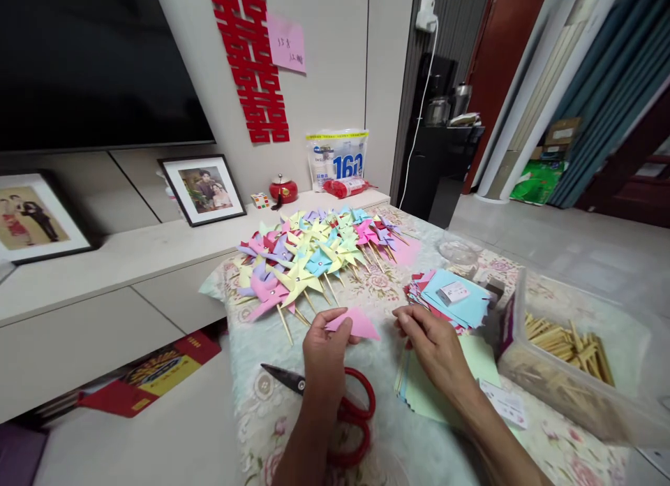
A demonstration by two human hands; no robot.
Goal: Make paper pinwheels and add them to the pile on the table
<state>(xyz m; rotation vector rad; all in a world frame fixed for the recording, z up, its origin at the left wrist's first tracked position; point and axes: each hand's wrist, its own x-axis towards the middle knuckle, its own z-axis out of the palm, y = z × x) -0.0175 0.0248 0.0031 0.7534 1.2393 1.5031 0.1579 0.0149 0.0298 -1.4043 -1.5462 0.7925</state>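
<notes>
Between the thumb and fingers of my left hand (329, 343) is a folded piece of pink paper (361, 324), its pointed corner facing right. My right hand (426, 336) hovers just right of it, thumb and fingertips pinched together; whether anything tiny sits in them cannot be made out. Red-handled scissors (361, 402) lie on the table partly beneath my left forearm, blades pointing left. Under my right forearm is a stack of pale green paper squares (437, 392). Behind both hands spreads a pile of colourful paper pinwheels (301, 273) on wooden sticks.
A clear plastic box (565, 374) of wooden sticks (570, 346) stands at the right. Blue paper sheets (460, 308) with a small white box (453, 292) on top lie near it. Framed photos (204, 190) stand on the white cabinet (120, 262) at the left.
</notes>
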